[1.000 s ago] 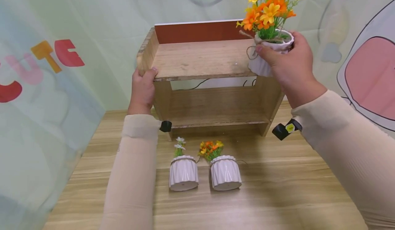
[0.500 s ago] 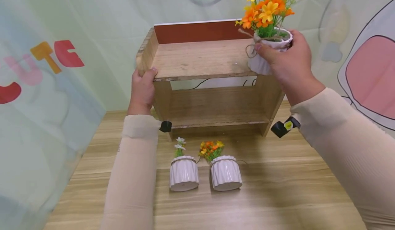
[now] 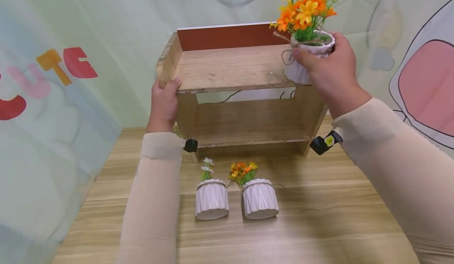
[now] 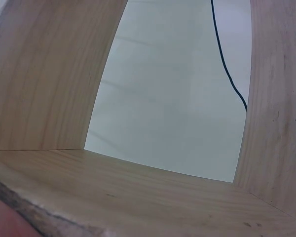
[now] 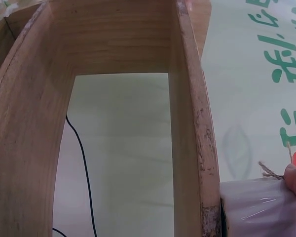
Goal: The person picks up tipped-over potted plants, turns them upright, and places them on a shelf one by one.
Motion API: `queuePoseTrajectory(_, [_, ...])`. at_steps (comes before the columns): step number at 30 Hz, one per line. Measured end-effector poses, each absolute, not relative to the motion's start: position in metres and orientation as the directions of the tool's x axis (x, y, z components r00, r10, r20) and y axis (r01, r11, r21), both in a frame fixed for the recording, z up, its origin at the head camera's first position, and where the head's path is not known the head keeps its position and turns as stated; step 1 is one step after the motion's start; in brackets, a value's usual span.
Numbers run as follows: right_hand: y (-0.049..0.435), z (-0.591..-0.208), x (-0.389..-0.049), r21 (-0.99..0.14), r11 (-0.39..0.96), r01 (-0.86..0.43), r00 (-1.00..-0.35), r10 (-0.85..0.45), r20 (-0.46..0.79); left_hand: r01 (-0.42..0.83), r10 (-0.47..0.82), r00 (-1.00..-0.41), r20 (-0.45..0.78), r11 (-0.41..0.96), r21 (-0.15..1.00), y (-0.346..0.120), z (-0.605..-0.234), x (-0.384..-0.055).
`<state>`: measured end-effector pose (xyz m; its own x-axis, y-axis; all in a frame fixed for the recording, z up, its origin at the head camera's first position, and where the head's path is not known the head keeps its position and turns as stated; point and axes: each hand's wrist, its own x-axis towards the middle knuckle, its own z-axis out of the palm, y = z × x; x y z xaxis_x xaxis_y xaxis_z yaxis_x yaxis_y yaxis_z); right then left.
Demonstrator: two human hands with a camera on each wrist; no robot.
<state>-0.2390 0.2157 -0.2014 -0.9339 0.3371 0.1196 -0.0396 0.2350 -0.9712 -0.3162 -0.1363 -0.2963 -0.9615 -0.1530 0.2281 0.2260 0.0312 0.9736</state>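
My right hand [image 3: 335,73] grips a white fluted flowerpot [image 3: 297,71] of orange and yellow artificial flowers [image 3: 306,10], with twine tied round its rim. The pot stands upright at the right end of the top board of a wooden shelf [image 3: 227,69]. In the right wrist view the flowerpot's base [image 5: 261,207] is right at the board's edge. My left hand [image 3: 164,102] holds the shelf's left front corner, thumb over the top board. Part of a left finger [image 4: 7,222] shows in the left wrist view.
Before the shelf, two more white pots lie tipped on the wood-grain table [image 3: 319,224]: one with white flowers [image 3: 212,200], one with orange flowers [image 3: 260,199]. A thin black cable [image 4: 224,64] runs behind the shelf. A printed curtain [image 3: 134,12] hangs behind.
My right hand and the flowerpot it holds have shifted slightly left and up in the head view. The left hand keeps its hold on the shelf corner.
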Motion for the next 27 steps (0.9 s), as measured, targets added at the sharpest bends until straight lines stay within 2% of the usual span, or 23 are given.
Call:
queuePoseTrajectory(8, [0.2161,-0.2012,-0.2413,-0.964,0.266,-0.003,-0.93,0.352,0.1,0.23,-0.159,-0.961,0.227,-0.001,0.973,-0.1344,-0.2954,-0.3141])
queuePoseTrajectory(27, [0.2148,-0.2008,-0.244,-0.966,0.258,-0.01,-0.934,0.342,0.101,0.24,-0.168,-0.957,0.238,0.004,0.971,-0.1367,-0.2956,-0.314])
